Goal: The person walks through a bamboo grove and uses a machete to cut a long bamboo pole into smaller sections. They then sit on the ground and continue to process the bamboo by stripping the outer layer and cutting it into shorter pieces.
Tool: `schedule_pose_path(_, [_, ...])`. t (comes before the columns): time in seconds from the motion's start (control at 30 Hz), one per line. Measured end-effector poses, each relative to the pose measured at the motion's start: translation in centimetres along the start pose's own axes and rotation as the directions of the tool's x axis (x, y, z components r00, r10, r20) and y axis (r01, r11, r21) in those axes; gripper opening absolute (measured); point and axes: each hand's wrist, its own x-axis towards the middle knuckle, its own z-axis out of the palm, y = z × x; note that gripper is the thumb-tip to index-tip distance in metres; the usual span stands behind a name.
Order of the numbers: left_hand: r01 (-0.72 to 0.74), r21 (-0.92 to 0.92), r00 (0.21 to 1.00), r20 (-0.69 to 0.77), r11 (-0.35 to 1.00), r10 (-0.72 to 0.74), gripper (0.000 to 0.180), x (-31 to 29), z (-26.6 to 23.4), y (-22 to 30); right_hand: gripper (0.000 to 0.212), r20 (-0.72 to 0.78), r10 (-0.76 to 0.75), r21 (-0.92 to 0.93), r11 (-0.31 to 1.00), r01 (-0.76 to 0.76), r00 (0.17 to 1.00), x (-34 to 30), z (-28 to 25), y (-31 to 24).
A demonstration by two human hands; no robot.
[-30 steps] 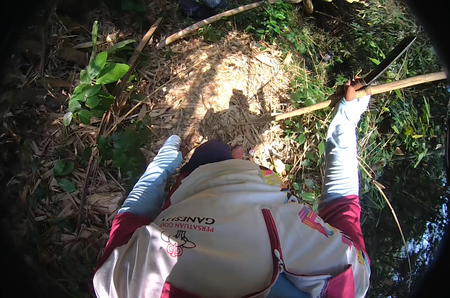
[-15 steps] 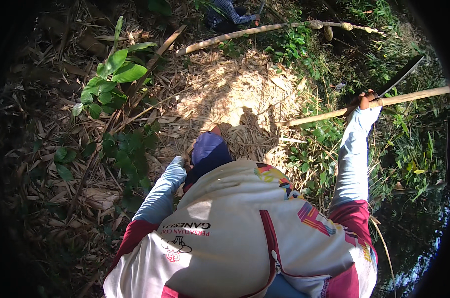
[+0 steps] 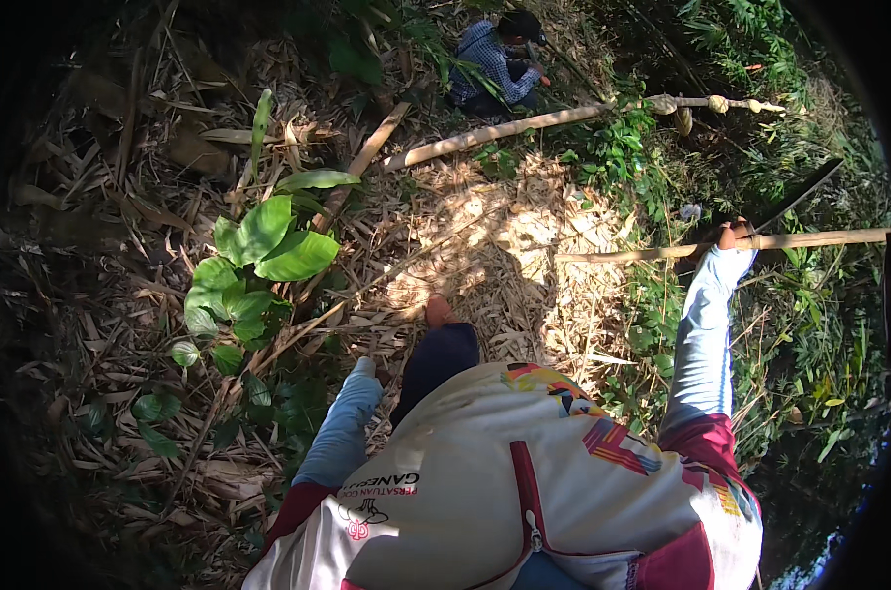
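Observation:
My right arm, in a pale blue sleeve, reaches out to the right. My right hand (image 3: 732, 234) is closed round the grip of a machete (image 3: 801, 194), whose long dark blade points away and to the right. A thin, pale wooden pole (image 3: 634, 255) crosses at the same hand and seems gripped along with the machete. It lies nearly level, its left end over the dry leaves. At my left side hangs my left arm, its blue sleeve (image 3: 339, 425) ending by my dark-clad leg (image 3: 434, 366). The fingers of that hand are in shadow and cannot be made out.
Dry bamboo leaves (image 3: 504, 324) cover the ground. A broad-leaved green plant (image 3: 259, 246) grows at left. Farther off lies a thicker pole (image 3: 504, 132) with knobbly lumps at its right end. Beyond it another person (image 3: 495, 64) crouches. Dark water shows at lower right.
My view has shifted, so the crouching person shows more fully. My right hand has carried the machete and thin pole along, and the pole lies more level. My bare foot shows more.

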Motion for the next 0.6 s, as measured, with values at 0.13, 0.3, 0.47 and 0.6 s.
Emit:
schedule_pose_path(0.13, [-0.072, 0.001, 0.982, 0.174, 0.997, 0.071, 0.022, 4.5, 1.3, 7.3, 0.038, -0.025, 0.0, -0.059, 0.998, -0.001, 1.0, 4.1, 6.7, 2.9])
schedule_pose_path(0.3, [-0.654, 0.552, 0.753, 0.538, 0.517, 0.379, 0.025, -7.9, 6.1, 19.1, 0.036, -0.041, 0.032, -0.184, 0.982, -0.039, 0.999, 4.8, 10.1, 5.2])
schedule_pose_path(0.47, [-0.855, 0.48, 0.512, 0.716, 0.198, 0.475, 0.029, -10.1, 9.8, 25.8, 0.033, -0.05, 0.003, -0.138, 0.99, -0.01, 0.999, 5.4, 11.7, 10.7])
schedule_pose_path(0.6, [-0.665, 0.412, 0.719, 0.58, 0.623, 0.384, 0.021, -7.4, 14.8, 29.8, 0.035, -0.058, -0.039, -0.244, 0.969, 0.024, 0.998, 7.0, 10.8, 11.2])
